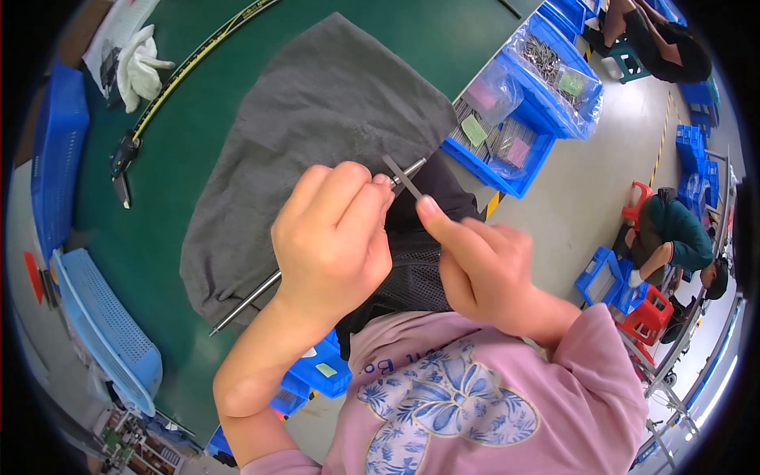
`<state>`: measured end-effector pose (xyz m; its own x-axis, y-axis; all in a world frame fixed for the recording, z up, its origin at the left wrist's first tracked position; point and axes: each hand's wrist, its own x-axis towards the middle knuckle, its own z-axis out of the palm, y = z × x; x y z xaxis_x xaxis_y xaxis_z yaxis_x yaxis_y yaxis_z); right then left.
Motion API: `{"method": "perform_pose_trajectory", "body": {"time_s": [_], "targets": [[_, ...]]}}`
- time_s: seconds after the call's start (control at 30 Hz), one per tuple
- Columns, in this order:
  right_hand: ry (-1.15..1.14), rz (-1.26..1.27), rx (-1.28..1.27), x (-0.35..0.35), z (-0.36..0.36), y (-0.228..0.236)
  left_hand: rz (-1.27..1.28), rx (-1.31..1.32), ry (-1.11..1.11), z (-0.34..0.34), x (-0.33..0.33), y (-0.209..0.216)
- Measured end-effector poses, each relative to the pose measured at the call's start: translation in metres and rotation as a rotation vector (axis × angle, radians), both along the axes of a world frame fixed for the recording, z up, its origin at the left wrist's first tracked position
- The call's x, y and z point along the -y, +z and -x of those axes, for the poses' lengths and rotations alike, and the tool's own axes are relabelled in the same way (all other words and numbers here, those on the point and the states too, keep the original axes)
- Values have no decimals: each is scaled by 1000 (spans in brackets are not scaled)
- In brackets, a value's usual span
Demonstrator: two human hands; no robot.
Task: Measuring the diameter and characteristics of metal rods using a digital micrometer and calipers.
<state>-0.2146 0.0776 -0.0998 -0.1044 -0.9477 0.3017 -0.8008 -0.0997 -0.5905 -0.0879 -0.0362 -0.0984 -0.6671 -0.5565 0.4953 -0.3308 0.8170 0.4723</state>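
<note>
My left hand (pixel 332 237) is closed around a slim metal rod (pixel 247 302). One end of the rod slants down to the lower left past my wrist, and the tapered other end pokes out beyond my fingers. My right hand (pixel 491 269) grips a narrow, flat grey file (pixel 402 176), thumb pressed along it. The file crosses the rod near its tapered end and appears to touch it. Its lower part is hidden in my right fist. Beneath my left hand a dark grey cloth (pixel 324 103) is spread over the green table (pixel 190 150).
A blue bin (pixel 518 186) with bundled metal rods stands at the table's right edge, beside another bin of small metal parts (pixel 542 59). A caliper (pixel 125 154), white gloves (pixel 141 67) and a light blue basket (pixel 107 332) lie left. Seated people (pixel 677 229) work at right.
</note>
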Motion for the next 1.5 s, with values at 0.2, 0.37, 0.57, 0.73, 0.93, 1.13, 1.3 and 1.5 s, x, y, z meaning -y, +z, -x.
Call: {"method": "perform_pose_trajectory", "body": {"time_s": [0.2,0.37,0.57,0.73,0.93,1.13,1.3,1.5], "targets": [[8,33,-58,19,0,4,30,-19,22,3,0,0],[53,-110,96,-11,14,14,5,-10,11,1,0,-1],[-51,82,153,-10,13,-1,-17,-7,-4,2,1,4],[-13,63,161,-8,10,-2,4,-2,8,2,2,2],[33,-51,159,-10,8,5,13,-17,8,3,1,1],[15,12,95,-4,2,-3,18,1,-12,2,2,1],[-53,174,8,8,-6,-20,45,21,-27,0,3,0],[-42,189,56,12,-9,-21,48,37,-42,0,2,-1]]}}
